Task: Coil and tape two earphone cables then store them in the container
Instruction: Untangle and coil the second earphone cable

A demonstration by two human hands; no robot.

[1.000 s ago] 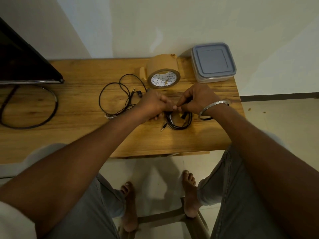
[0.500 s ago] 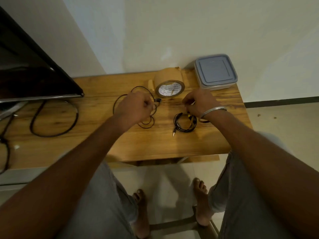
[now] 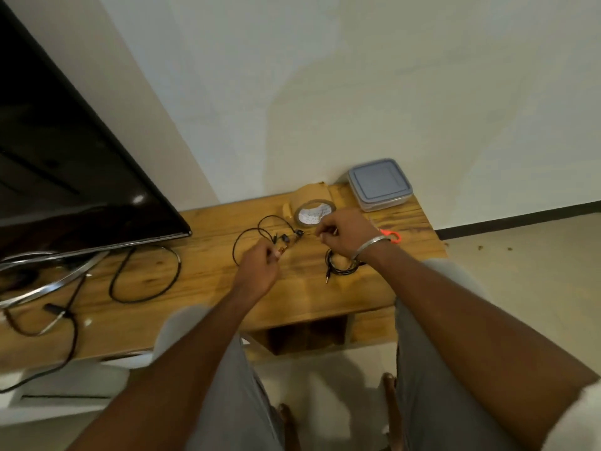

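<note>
On the wooden table (image 3: pixel 208 281) a loose black earphone cable (image 3: pixel 242 244) lies in open loops, its earbuds (image 3: pixel 292 236) beside the tape roll. My left hand (image 3: pixel 258 266) pinches this cable near its plug end. My right hand (image 3: pixel 346 234) hovers by the earbuds with curled fingers that seem to pinch the same cable. A second earphone cable, coiled (image 3: pixel 338 271), lies on the table under my right wrist, its jack pointing toward me. The brown tape roll (image 3: pixel 313 211) stands behind the hands. The grey lidded container (image 3: pixel 379 183) sits at the back right corner, lid on.
An orange scissors handle (image 3: pixel 392 236) shows right of my right wrist. A black TV screen (image 3: pixel 65 177) on a metal stand fills the left, with a thick black cable (image 3: pixel 146 288) looped on the table below it. The table's front edge is near my knees.
Both hands left the coiled cable on the table. My left hand went left and took the loose cable; my right hand rose toward the earbuds. The view tilted up.
</note>
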